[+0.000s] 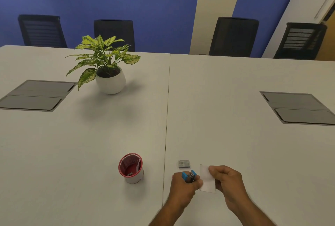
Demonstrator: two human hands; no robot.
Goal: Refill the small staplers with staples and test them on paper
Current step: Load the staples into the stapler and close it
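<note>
Far to the left, a grey flap panel (36, 95) is set flush into the white counter (90, 144), and just right of it stands a leafy plant in a round white pot (111, 82), well away from the hands. Nearer the person, a red-lined cup (130, 168) stands on the counter with a few small pieces lying in its bottom; what they are is too small to tell. To the right of the cup, past the seam between the two counter halves, the left hand (183, 187) comes up from the lower edge with its forearm angled inward, its fingers curled round a small blue stapler (188, 176), which sticks up out of the fist with its dark metal parts showing. Just beyond that hand, a small grey staple box (184, 164) lies flat on the counter, apart from both hands. Immediately right of the stapler, a white slip of paper (206, 180) is held upright between the two hands, its left edge touching the left hand's thumb side. The right hand (226, 180) pinches the paper's right edge, fingers bent over it and forearm slanting in from the lower right. Farther right, a second grey flap panel (299, 108) sits in the counter, and four dark chairs (233, 35) line the far side against a blue wall.
</note>
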